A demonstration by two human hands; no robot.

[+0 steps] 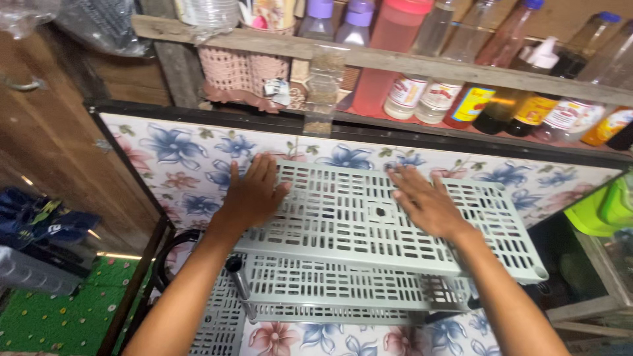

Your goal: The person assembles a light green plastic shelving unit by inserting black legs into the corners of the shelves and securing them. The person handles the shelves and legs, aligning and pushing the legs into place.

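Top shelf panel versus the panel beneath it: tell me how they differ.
The top panel shows whole, tilted toward the right; the lower panel is mostly hidden beneath it. The left hand and right hand lie flat on the top panel; neither touches the lower panel. A dark post stands at the lower panel's left corner; the top panel's near right corner shows only a hole. Both are pale grey-green slotted plastic.
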